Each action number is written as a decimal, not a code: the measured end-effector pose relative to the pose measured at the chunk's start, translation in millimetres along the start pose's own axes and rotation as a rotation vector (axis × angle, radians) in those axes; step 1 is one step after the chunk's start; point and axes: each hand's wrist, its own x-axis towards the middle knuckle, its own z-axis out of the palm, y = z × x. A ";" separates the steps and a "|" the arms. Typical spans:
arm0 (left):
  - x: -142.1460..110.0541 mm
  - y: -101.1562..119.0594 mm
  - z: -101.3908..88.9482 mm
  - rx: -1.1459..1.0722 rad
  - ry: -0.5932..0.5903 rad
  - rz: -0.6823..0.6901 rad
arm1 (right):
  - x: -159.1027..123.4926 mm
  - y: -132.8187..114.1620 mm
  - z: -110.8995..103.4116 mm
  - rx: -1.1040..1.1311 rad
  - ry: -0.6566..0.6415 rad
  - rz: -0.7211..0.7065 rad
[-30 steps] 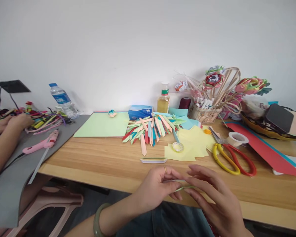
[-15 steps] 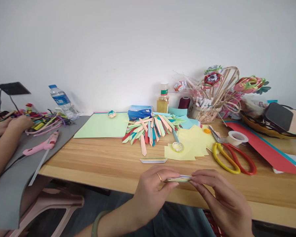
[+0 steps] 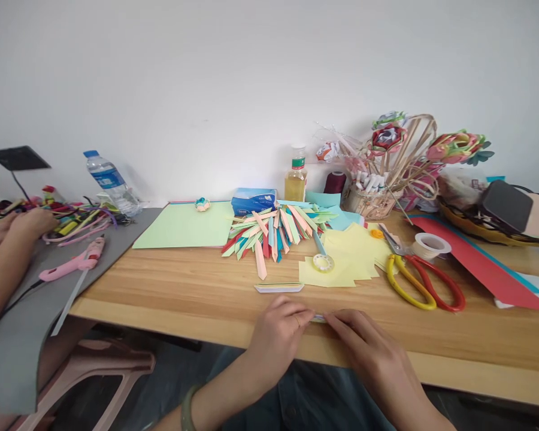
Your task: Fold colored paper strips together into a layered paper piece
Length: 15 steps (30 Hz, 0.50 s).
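My left hand (image 3: pixel 279 334) and my right hand (image 3: pixel 369 352) meet at the near edge of the wooden table (image 3: pixel 188 287). Their fingertips press down together on a small folded paper strip (image 3: pixel 318 317), mostly hidden under them. A stack of folded strips (image 3: pixel 279 288) lies just beyond my hands. Farther back is a fan-shaped pile of coloured folded paper strips (image 3: pixel 273 230). Yellow paper squares (image 3: pixel 345 263) with a tape roll (image 3: pixel 323 262) lie to the right of it.
Yellow and red scissors (image 3: pixel 424 281), a masking tape roll (image 3: pixel 431 244), red paper (image 3: pixel 480 266) and a basket of paper flowers (image 3: pixel 377 200) fill the right. A green sheet (image 3: pixel 184 226), tissue pack (image 3: pixel 251 200) and bottle (image 3: pixel 296 178) stand behind. Another person's hand (image 3: pixel 27 222), a glue gun (image 3: pixel 72 263) and a water bottle (image 3: pixel 110 182) are at left.
My hands have lowered the folded strip from mid-air onto the table near its front edge and now press it flat. The other person's hand has barely moved.
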 end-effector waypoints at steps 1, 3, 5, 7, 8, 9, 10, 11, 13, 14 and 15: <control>0.1 0.1 -0.4 0.002 0.005 0.008 | 0.3 -0.2 -0.2 -0.005 0.003 -0.009; 0.0 0.4 -1.4 0.000 0.005 0.023 | 0.2 -0.4 -0.4 -0.010 0.009 -0.022; -1.0 0.2 -2.4 0.004 0.004 0.049 | -0.4 -0.4 -0.5 -0.009 0.016 -0.027; -2.9 -0.4 -2.8 0.020 0.003 0.085 | -0.8 -0.5 -0.7 -0.007 0.024 -0.031; -4.0 -0.8 -2.7 0.029 0.004 0.103 | -0.9 -0.6 -1.0 -0.007 0.029 -0.040; -5.2 -1.2 -2.4 0.037 0.005 0.116 | -1.0 -0.7 -1.3 -0.006 0.029 -0.048; -6.3 -1.5 -2.0 0.039 0.008 0.121 | -1.1 -0.7 -1.6 -0.006 0.030 -0.059; -7.2 -1.7 -1.4 0.035 0.012 0.122 | -1.3 -0.6 -1.9 -0.011 0.032 -0.067; -8.2 -1.6 -0.3 0.023 0.029 0.111 | -1.9 0.3 -2.2 -0.045 0.046 -0.083; -8.2 -1.4 0.2 0.018 0.036 0.106 | -2.2 1.1 -2.2 -0.071 0.057 -0.089; -7.9 -1.0 0.4 0.015 0.042 0.105 | -2.4 2.0 -2.2 -0.094 0.067 -0.100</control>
